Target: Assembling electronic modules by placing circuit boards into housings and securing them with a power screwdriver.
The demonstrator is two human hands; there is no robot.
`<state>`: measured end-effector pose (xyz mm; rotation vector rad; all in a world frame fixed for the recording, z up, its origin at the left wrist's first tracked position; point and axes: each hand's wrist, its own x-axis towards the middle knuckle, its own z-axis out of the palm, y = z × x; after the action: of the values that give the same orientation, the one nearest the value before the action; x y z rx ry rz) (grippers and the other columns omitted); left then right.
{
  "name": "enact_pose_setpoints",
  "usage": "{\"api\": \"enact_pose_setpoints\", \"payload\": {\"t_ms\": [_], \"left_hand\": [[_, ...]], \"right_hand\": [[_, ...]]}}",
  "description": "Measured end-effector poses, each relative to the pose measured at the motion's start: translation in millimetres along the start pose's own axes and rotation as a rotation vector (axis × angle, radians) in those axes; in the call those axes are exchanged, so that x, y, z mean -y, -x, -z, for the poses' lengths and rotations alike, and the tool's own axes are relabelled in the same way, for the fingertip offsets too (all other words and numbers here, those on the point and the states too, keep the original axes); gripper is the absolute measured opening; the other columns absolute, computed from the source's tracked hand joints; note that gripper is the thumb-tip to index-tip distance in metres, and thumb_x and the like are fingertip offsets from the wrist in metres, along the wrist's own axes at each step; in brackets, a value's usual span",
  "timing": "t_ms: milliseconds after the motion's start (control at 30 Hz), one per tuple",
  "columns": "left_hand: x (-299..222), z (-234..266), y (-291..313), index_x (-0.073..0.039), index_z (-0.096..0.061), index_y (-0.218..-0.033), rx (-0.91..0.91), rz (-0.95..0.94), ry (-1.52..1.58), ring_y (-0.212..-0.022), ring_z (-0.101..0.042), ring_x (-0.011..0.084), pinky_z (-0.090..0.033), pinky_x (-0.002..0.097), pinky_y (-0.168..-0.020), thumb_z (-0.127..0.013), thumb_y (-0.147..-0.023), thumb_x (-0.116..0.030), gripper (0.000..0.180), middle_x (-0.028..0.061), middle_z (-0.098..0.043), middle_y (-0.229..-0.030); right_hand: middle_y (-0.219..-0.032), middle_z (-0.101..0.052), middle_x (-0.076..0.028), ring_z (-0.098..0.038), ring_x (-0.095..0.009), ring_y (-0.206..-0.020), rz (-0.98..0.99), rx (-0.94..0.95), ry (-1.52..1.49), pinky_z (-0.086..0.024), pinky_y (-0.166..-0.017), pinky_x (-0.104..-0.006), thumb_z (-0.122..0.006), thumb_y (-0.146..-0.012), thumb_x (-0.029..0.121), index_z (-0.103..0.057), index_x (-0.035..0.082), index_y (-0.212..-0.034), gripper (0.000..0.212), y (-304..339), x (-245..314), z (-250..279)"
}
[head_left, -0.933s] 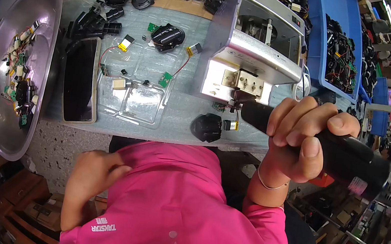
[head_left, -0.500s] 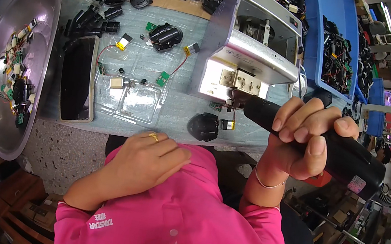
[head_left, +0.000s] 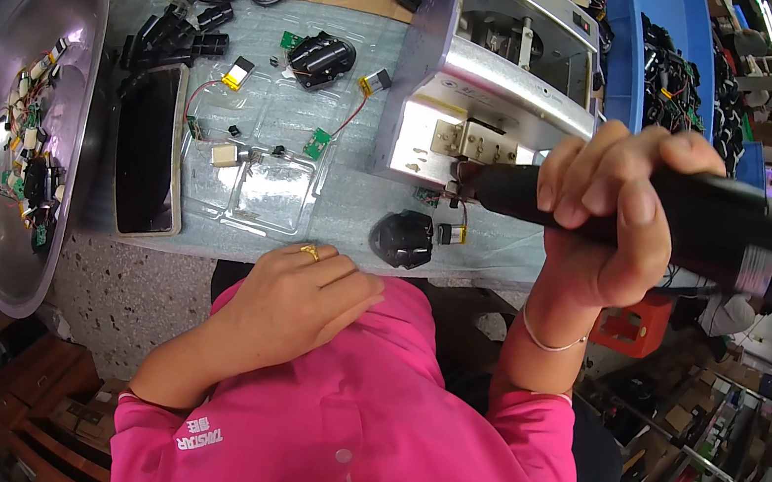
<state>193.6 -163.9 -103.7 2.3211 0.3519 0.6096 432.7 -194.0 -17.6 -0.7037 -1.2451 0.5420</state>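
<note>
My right hand (head_left: pixel 626 202) is wrapped round a thick black electric screwdriver (head_left: pixel 747 230). Its narrow tip points left, at the lit screw slot on the front of a silver screw feeder (head_left: pixel 498 93). Whether the tip touches the slot I cannot tell. Just below, on the table, lie a rounded black plastic housing (head_left: pixel 404 239) and a small silver-and-yellow battery (head_left: pixel 451 234), near a partly hidden green circuit board. My left hand (head_left: pixel 302 298) lies flat on my pink shirt, holding nothing, fingers stretched and close together.
A clear plastic tray (head_left: pixel 273 194) bears circuit boards, batteries and another black housing (head_left: pixel 321 60). Left of it are a dark phone-like slab (head_left: pixel 148 151) and a metal bowl (head_left: pixel 59 222) of electronic parts. A blue bin (head_left: pixel 624 67) of black parts stands beyond the feeder.
My right hand has raised the screwdriver's rear end and shifted slightly right, so the tool lies more level. Its tip stays by the feeder slot. My left hand has hardly moved.
</note>
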Motion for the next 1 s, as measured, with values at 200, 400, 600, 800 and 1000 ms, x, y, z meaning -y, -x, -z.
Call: {"api": "enact_pose_setpoints", "payload": {"t_ms": [200,400,600,800,1000], "left_hand": [[-0.6,-2.6,-5.4,-0.006,-0.069,-0.094,-0.049,0.044,0.071,-0.066,-0.063,0.0222,-0.05,0.0329,-0.06,-0.077,-0.081,-0.012,0.016,0.0056,-0.066,-0.078],[-2.7,-11.8,-21.7,-0.005,-0.067,-0.101,-0.19,0.094,0.147,-0.067,-0.066,0.0235,-0.052,0.0336,-0.06,-0.075,-0.083,-0.014,0.021,0.0076,-0.069,-0.084],[-2.6,-15.6,-29.5,-0.004,-0.067,-0.103,-0.244,0.042,0.143,-0.055,-0.061,0.0172,-0.048,0.03,-0.054,-0.079,-0.081,-0.01,0.026,0.0079,-0.068,-0.077],[0.6,-18.9,-26.7,-0.005,-0.068,-0.109,-0.243,0.114,0.17,-0.054,-0.06,0.0149,-0.047,0.0293,-0.053,-0.08,-0.08,-0.009,0.032,0.0063,-0.067,-0.076],[-4.5,-18.8,-40.4,-0.004,-0.069,-0.108,-0.291,0.14,0.252,-0.058,-0.061,0.0144,-0.046,0.0289,-0.053,-0.081,-0.077,-0.007,0.034,0.0057,-0.068,-0.076]], "right_hand": [[-0.068,-0.052,-0.009,-0.049,-0.017,-0.053,-0.064,-0.073,-0.08,-0.047,-0.048,-0.0331,-0.062,-0.091,0.005,-0.044,0.004,-0.124,0.038,3.5,8.8,3.0],[-0.074,-0.054,-0.008,-0.051,-0.017,-0.057,0.003,-0.087,-0.078,-0.048,-0.049,-0.0343,-0.06,-0.091,0.005,-0.046,0.006,-0.129,0.041,9.8,16.1,3.6],[-0.069,-0.053,-0.007,-0.05,-0.017,-0.053,0.017,-0.091,-0.041,-0.048,-0.05,-0.0343,-0.065,-0.09,0.005,-0.047,0.007,-0.126,0.04,8.1,3.6,-0.4],[-0.075,-0.054,-0.008,-0.05,-0.016,-0.056,-0.045,-0.065,-0.152,-0.047,-0.049,-0.0335,-0.061,-0.091,0.005,-0.047,0.007,-0.125,0.037,11.7,12.4,0.4],[-0.079,-0.05,-0.006,-0.049,-0.017,-0.058,-0.063,-0.06,-0.291,-0.046,-0.054,-0.0344,-0.051,-0.093,0.007,-0.046,0.008,-0.131,0.039,16.3,24.2,0.8]]}}
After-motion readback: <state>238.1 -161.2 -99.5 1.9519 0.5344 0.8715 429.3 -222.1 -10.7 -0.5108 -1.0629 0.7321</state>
